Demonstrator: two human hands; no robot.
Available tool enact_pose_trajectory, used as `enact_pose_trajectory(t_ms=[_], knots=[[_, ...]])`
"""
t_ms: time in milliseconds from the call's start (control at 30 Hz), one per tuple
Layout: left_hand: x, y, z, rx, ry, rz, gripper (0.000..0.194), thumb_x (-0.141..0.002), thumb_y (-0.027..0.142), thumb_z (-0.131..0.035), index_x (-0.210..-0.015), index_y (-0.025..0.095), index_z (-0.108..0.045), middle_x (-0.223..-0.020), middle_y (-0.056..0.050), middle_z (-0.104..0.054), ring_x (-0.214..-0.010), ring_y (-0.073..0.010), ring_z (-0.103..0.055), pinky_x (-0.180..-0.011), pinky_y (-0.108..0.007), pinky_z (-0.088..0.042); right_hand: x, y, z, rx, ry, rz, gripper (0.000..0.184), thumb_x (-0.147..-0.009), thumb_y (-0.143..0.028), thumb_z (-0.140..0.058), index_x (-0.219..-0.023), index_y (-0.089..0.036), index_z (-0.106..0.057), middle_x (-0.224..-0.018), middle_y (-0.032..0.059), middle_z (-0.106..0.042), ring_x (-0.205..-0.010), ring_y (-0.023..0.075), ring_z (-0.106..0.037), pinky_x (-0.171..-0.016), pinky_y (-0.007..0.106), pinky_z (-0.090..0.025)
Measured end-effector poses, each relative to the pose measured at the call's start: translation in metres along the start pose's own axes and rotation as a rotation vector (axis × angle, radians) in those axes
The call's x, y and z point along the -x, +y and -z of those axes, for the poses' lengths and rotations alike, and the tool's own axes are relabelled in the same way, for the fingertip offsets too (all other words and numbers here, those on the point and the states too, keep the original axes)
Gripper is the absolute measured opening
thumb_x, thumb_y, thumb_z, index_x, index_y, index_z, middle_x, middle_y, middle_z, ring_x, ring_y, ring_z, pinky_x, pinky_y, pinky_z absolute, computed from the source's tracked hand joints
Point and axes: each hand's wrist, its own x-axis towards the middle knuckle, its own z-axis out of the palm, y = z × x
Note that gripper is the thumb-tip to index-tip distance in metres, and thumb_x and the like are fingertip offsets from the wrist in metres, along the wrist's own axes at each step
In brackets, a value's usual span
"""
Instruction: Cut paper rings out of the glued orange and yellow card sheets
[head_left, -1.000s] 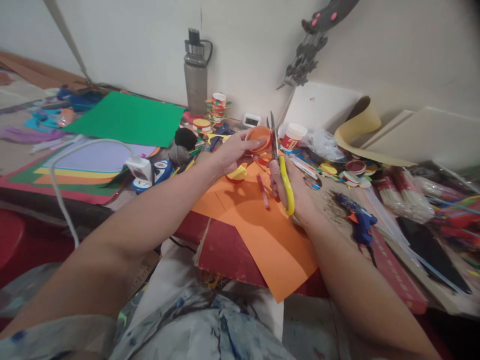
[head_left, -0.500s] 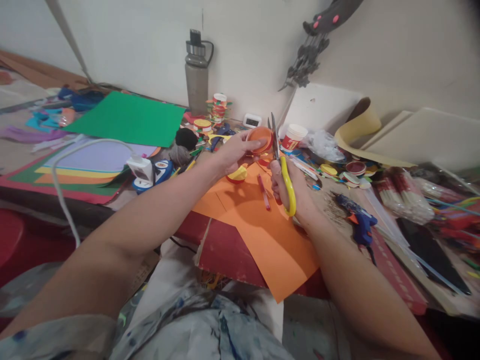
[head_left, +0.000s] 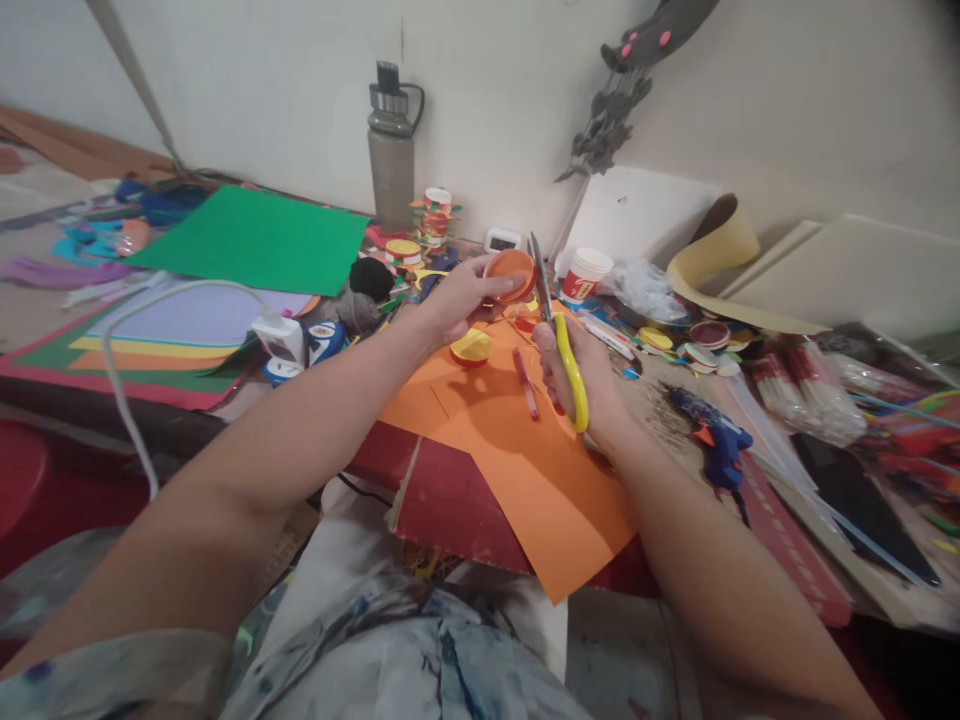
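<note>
My left hand (head_left: 466,295) pinches a round orange piece with a red rim (head_left: 511,276), held up above the table. In my right hand (head_left: 581,365) is a pair of scissors with yellow handles (head_left: 574,375), its blades pointing up and away, close by the right edge of the round piece. The blades look nearly closed. Beneath both hands lies orange paper (head_left: 540,490), with a red pen (head_left: 526,382) and a yellow-topped round piece with a red side (head_left: 471,347) on it. Whether the blades touch the round piece, I cannot tell.
A grey water bottle (head_left: 391,155) stands against the wall. Green paper (head_left: 255,235) covers the left side, near a white plug adapter (head_left: 279,343). A paper cup (head_left: 586,275) stands behind my right hand. On the right lie a blue glue gun (head_left: 721,445) and bagged sticks (head_left: 810,390).
The scissor blades have come closer together and shifted slightly left. The round piece has also moved a little to the left, still in my left hand.
</note>
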Motion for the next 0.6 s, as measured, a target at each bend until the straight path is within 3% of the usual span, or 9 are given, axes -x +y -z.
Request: enact_pose_trajectory(t_ms=[233,600], knots=[[0.000,0.002,0.001,-0.011,0.024,-0.005,0.021,-0.081,0.013,-0.087,-0.091,0.018,-0.069,-0.069,0.006,-0.060,-0.052,-0.0039,-0.044,-0.050,-0.018,-0.030,-0.002,0.008,0.000,0.059,0.042,-0.011,0.052,-0.103,-0.078,-0.065,-0.092,-0.028,-0.054,-0.063,-0.0072,-0.046,-0.046,0.0107,-0.040,-0.040,0.023,-0.031],[-0.004,0.002,0.008,-0.030,0.090,-0.047,0.022,-0.075,0.017,-0.092,-0.083,0.018,-0.071,-0.066,0.005,-0.056,-0.052,-0.0041,-0.031,-0.049,-0.021,-0.020,0.002,-0.008,-0.003,-0.023,-0.005,-0.050,0.065,-0.092,-0.090,-0.073,-0.087,-0.030,-0.048,-0.064,-0.0065,-0.047,-0.041,0.0109,-0.039,-0.033,0.027,-0.032]])
